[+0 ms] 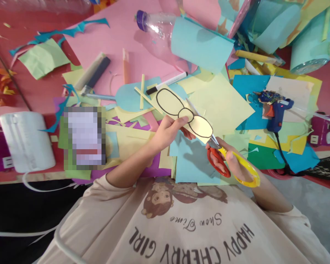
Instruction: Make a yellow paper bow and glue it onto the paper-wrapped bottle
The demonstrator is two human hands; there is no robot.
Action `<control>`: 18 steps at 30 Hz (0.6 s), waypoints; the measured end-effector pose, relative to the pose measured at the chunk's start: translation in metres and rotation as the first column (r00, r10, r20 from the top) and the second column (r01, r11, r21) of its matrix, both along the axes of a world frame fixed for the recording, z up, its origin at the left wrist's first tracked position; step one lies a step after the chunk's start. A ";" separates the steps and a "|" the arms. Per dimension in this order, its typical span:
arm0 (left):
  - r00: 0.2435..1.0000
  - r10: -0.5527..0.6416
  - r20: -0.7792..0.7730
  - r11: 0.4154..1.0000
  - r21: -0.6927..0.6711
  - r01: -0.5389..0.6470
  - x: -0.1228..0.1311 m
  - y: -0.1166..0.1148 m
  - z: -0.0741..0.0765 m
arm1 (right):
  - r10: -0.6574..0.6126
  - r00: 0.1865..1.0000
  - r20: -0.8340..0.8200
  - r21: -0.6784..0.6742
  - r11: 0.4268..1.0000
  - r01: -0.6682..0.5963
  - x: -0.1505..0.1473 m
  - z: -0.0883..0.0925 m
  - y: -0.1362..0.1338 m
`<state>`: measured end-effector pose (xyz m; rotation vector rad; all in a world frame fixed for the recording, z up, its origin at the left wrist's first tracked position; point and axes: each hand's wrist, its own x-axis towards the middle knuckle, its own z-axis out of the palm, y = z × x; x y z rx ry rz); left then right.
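My left hand (172,132) pinches a pale yellow paper piece (169,101), thumb on top and fingers beneath. A bow shape with two loops and a round middle is drawn on it in dark marker. My right hand (231,157) grips scissors (246,170) with one red and one yellow handle loop. Their blades are apart at the paper's lower right end, and one blade shows beyond the paper's upper edge. Just above the paper lies a black-and-white marker (167,82).
A clear bottle (159,29) wrapped in light blue paper lies at the back. To the right rests a blue glue gun (277,110) with a cord. At the left are a blurred-out phone (85,137) and a white case (27,141). Paper scraps cover much of the table.
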<state>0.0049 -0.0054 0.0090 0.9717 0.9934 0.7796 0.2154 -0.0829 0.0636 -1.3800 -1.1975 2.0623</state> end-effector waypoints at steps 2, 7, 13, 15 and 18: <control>1.000 0.029 -0.003 1.000 0.002 -0.029 0.000 0.000 -0.002 | -0.015 1.000 -0.006 0.014 1.000 0.015 0.000 0.002 0.001; 0.988 0.023 -0.150 1.000 0.024 -0.019 -0.001 0.002 0.002 | -0.011 0.999 0.031 0.031 0.999 0.010 0.001 0.005 0.001; 0.978 0.016 -0.208 0.999 0.051 -0.005 -0.001 0.003 0.000 | -0.030 0.999 0.042 0.033 0.999 0.028 0.004 0.002 -0.004; 0.976 0.035 -0.215 0.998 0.054 -0.024 -0.001 0.004 -0.001 | -0.019 0.999 0.039 0.031 0.999 0.018 0.005 0.002 -0.004; 0.974 0.052 -0.222 0.998 0.056 -0.040 -0.001 0.005 -0.002 | -0.002 0.999 0.040 0.030 1.000 0.001 0.006 0.004 -0.003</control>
